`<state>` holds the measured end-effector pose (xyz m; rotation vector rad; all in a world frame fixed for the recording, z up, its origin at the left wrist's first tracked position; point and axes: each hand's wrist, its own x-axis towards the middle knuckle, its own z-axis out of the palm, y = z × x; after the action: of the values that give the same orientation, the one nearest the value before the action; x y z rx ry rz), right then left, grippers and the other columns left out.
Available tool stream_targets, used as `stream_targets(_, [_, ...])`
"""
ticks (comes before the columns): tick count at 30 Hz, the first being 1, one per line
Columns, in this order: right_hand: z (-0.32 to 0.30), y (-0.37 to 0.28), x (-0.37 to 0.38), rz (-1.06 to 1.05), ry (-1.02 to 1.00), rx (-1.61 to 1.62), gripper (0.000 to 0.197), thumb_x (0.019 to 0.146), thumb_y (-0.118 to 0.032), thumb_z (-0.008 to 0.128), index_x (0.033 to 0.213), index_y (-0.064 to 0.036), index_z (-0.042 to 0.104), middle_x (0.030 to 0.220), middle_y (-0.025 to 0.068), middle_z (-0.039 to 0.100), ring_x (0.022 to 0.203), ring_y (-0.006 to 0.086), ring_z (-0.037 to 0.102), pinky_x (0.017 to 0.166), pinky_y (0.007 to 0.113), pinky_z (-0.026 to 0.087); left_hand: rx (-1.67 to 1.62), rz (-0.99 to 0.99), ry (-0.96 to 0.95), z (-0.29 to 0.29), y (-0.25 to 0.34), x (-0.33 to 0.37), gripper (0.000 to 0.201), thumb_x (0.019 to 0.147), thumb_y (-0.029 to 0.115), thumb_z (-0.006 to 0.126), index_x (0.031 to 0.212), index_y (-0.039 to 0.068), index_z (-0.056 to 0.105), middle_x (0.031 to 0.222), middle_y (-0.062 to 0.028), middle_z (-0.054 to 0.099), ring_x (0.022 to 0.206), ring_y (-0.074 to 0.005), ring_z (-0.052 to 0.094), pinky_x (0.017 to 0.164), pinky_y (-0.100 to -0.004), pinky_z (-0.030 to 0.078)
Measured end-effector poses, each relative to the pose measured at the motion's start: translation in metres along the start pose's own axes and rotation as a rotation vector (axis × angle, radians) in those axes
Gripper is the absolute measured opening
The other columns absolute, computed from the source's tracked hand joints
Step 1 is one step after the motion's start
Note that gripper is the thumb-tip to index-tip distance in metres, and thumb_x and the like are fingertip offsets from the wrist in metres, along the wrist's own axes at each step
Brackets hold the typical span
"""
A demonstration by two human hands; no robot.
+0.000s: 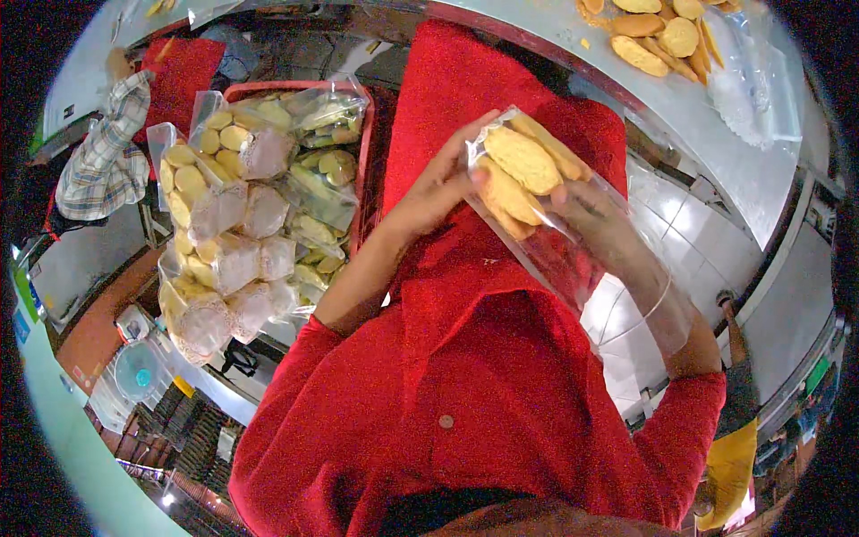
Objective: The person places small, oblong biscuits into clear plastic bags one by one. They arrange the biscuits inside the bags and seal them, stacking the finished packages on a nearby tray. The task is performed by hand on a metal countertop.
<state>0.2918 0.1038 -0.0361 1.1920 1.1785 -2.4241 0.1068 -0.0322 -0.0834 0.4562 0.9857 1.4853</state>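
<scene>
In front of my red apron, a clear plastic bag (564,259) is held up at a tilt, with several oval yellow biscuits (521,161) at its far end. My left hand (452,174) is closed around the bag's left side near that end. Clear film covers my right hand (595,219) and forearm, so that hand is inside the bag. Its fingertips touch the biscuits' near right side, while the fingers behind are partly hidden. The bag's loose mouth hangs around my right forearm.
A red crate (365,161) on the left holds several filled clear bags (215,210). At the upper right, a pale tabletop (761,192) bears loose biscuits (676,36) and a sheet of clear plastic (747,98). A person in a checked sleeve (107,161) is at the far left.
</scene>
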Motion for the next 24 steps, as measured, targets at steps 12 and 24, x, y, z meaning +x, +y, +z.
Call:
stream_targets(12, [-0.007,0.008,-0.004,-0.351,-0.124,-0.414,0.026,0.098,-0.015,0.051,0.119,-0.0027,0.060,0.115,0.0068,0.062,0.106,0.0171,0.057,0.094,0.029,0.045,0.263,0.048,-0.027,0.003,0.000,0.008,0.073,0.092,0.015,0.059,0.151,0.006,0.017,0.152,-0.0102,0.028,0.138,-0.0188,0.027,0.113,-0.0330,0.021])
stream_targets(24, [-0.040,-0.041,-0.052,-0.082,0.035,-0.891,0.036,0.099,-0.030,0.052,0.121,-0.0009,0.056,0.103,0.0080,0.064,0.090,0.0160,0.062,0.082,0.027,0.049,-0.355,-0.309,-0.264,0.001,0.031,0.003,0.081,0.093,0.066,0.026,0.150,0.008,0.024,0.148,-0.0105,0.039,0.132,-0.0220,0.041,0.110,-0.0371,0.029])
